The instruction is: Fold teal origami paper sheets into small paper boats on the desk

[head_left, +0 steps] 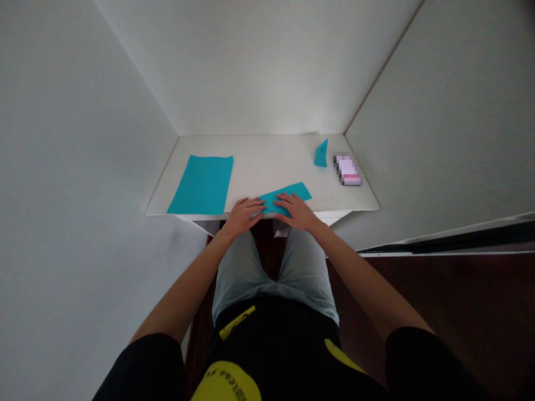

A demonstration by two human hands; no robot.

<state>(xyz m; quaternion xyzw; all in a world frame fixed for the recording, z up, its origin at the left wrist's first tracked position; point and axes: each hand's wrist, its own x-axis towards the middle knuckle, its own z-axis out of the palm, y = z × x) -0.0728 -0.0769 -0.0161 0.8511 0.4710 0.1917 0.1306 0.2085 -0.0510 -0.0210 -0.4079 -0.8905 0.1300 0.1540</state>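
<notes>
A long strip of blue paper [301, 190], which looks folded, lies slanted at the front edge of the white table, its right end farther back. My left hand [246, 215] rests at the strip's left end, fingers stretched out and touching it. Across the strip's middle lies my right hand [297, 211], fingers spread and pressing on the paper. Both hands are open, and they cover part of the strip.
A flat blue sheet [203, 185] lies at the table's left, reaching the front edge. At the back right stands a small folded blue paper piece [321, 154], beside a phone [348, 170]. Walls enclose the white table [267, 159] on the left, back and right.
</notes>
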